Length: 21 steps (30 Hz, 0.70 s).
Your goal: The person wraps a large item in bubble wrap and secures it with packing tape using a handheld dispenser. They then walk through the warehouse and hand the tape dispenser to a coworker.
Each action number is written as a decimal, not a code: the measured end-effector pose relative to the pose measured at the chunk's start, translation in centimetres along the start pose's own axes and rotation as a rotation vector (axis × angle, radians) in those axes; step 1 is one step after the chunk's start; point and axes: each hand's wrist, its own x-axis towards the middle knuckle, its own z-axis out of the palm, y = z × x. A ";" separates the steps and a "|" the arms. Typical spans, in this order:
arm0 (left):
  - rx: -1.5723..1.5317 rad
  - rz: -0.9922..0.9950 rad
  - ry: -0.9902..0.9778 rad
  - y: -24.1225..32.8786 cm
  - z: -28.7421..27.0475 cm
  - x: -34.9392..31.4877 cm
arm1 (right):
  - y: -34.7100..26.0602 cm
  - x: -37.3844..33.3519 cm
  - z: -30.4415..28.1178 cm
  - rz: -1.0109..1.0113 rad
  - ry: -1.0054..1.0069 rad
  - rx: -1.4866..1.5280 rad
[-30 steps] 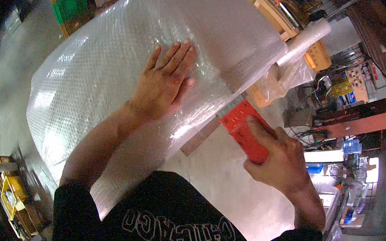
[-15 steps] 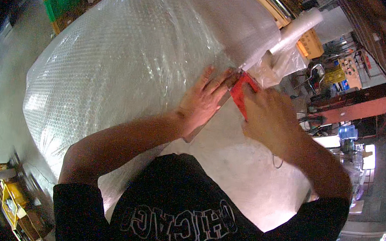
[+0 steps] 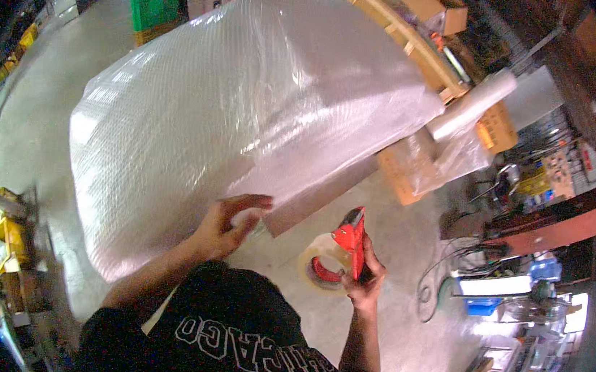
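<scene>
A large bulky item is covered in clear bubble wrap with a shiny, creased surface. My left hand is at its near edge, thumb and fingers apart, and I see nothing held in it. My right hand is closed on a red tape dispenser, held up in front of me apart from the wrap. The dispenser carries a roll of clear tape. A flat brown strip, like cardboard, shows along the bottom edge of the wrapped item.
At the right stands an open cardboard box with clear plastic in it, beside a roll of wrap. A wooden pallet frame is behind. Yellow and green crates stand far left. A cable loops on the floor at right.
My right hand has drawn the tape dispenser back toward me, away from the wrap's edge. My left hand has moved left and nearer, off the spot it was pressing. More of the room shows.
</scene>
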 end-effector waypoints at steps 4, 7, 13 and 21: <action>-0.337 -0.486 0.276 -1.0 3.6 -11.3 | 10.7 -10.2 2.9 0.316 0.189 0.832; -0.310 -0.517 0.383 1.8 5.1 -17.2 | 10.1 -12.4 6.1 0.543 0.015 1.123; -0.077 -0.392 0.593 9.4 5.3 -24.3 | 2.9 -10.7 13.4 0.771 -0.669 1.471; 0.045 -0.113 0.829 14.0 2.0 -36.7 | -4.6 -18.2 25.1 0.998 -1.197 1.754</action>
